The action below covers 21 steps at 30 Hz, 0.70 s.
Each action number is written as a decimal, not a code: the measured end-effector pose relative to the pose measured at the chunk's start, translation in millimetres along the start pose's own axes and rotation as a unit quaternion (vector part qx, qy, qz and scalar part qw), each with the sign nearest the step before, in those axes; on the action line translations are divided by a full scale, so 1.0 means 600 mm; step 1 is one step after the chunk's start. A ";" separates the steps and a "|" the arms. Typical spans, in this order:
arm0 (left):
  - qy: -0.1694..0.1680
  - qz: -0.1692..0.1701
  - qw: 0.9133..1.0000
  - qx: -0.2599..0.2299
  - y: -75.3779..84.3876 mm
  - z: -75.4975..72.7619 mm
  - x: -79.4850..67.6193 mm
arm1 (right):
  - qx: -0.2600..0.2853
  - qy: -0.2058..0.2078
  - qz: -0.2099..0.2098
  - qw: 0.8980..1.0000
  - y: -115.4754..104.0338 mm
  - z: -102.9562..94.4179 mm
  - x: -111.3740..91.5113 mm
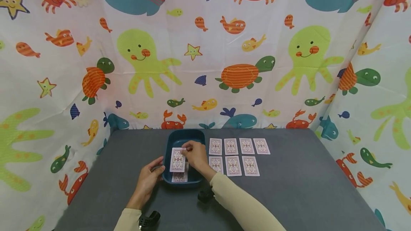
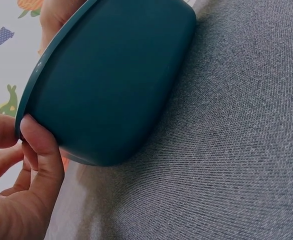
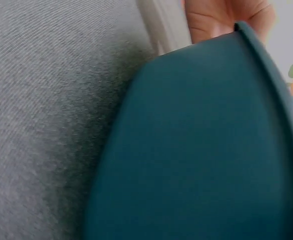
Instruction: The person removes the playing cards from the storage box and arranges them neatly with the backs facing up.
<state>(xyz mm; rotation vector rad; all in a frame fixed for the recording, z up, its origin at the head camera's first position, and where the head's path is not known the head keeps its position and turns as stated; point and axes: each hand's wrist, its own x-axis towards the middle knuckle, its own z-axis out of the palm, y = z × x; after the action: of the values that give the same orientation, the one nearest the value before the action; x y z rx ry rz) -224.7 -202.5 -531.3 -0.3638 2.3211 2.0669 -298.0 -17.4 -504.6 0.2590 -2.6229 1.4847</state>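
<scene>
Sea-animal curtain behind a grey table — two hands at a dark blue tray and its cards.

The tray stands on the table, left of the laid-out cards; the left hand pinches its left rim between thumb and fingers. The right hand pinches the right edge of a patterned card, holding it above the tray — it partly covers a lower card inside, toward the near end. To the right, a far row of four cards and a near row of three cards lie on the table, patterned backs up; the right arm partly hides the near row's leftmost one.
</scene>
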 end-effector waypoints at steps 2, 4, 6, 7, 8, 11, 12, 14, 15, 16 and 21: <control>0.001 0.001 1.000 0.002 -0.001 0.001 0.000 | 0.006 0.007 -0.006 1.000 0.000 -0.005 -0.001; 0.003 0.005 1.000 0.004 -0.003 0.001 -0.001 | 0.018 0.010 -0.011 1.000 -0.002 -0.011 -0.002; 0.005 0.004 1.000 0.004 -0.003 0.002 0.000 | 0.033 0.010 -0.011 0.999 -0.003 -0.018 -0.004; 0.006 0.004 1.000 0.004 -0.003 0.002 0.000 | 0.042 0.010 -0.009 0.999 -0.005 -0.021 -0.005; 0.005 0.005 1.000 0.003 -0.003 0.002 0.000 | 0.048 0.009 -0.008 0.999 -0.005 -0.025 -0.006; 0.006 0.002 1.000 0.002 -0.003 0.002 0.000 | 0.066 0.010 -0.002 0.998 -0.008 -0.036 -0.012; 0.005 0.003 1.000 0.001 -0.003 0.002 0.000 | 0.068 0.012 -0.001 0.998 -0.008 -0.040 -0.014; 0.005 0.005 1.000 -0.001 -0.004 0.002 0.001 | 0.074 0.015 0.003 0.997 -0.009 -0.046 -0.017; 0.006 0.004 1.000 -0.001 -0.004 0.003 0.001 | 0.077 0.018 0.005 0.997 -0.008 -0.050 -0.019; 0.006 0.005 1.000 0.000 -0.004 0.003 0.000 | 0.079 0.019 0.006 0.997 -0.008 -0.053 -0.021; 0.007 0.002 1.000 0.005 -0.004 0.003 -0.001 | 0.088 0.023 0.012 0.996 -0.002 -0.067 -0.029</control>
<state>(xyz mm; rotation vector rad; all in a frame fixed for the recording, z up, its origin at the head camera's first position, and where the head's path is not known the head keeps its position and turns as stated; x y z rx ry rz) -224.0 -201.1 -534.0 -0.3742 2.3418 2.0608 -280.3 18.3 -486.2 0.2070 -2.4691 1.7115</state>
